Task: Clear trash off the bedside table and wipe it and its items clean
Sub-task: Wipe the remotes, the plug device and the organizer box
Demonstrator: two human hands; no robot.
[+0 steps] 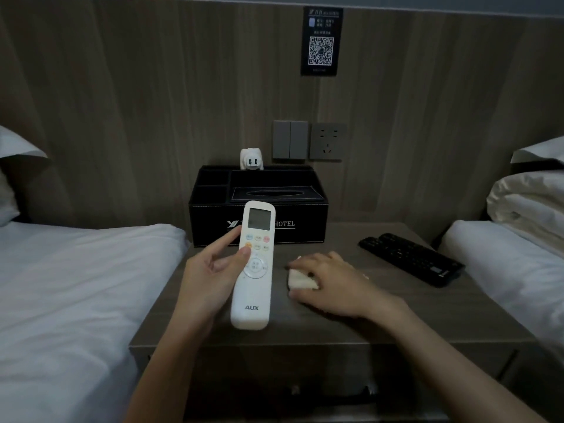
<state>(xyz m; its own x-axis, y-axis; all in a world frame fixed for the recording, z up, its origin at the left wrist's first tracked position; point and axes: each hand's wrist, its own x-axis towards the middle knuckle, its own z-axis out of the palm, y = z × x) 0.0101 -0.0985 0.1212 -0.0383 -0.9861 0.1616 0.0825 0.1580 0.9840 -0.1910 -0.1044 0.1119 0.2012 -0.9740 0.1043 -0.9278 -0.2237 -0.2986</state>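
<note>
Apparently the clearing is done, since no trash shows on the desk [335,328]; the wiping looks to be underway. The left hand [210,276] holds a white air-conditioner remote [254,267] lifted off the desk, its fingers [244,253] wrapped round the body with the thumb across the buttons. The right hand [332,282] lies palm down on a small folded white cloth [300,280], fingers spread and pressing it to the desk just right of the remote. Two black remotes [412,259] lie near the right edge, apart from both hands. A black hotel organiser box [259,218] stands at the back with a white charger [251,159] behind it. Judging by this, the black remotes, the box and much of the surface may yet need wiping, though cleanliness cannot be told in the dim light.
</note>
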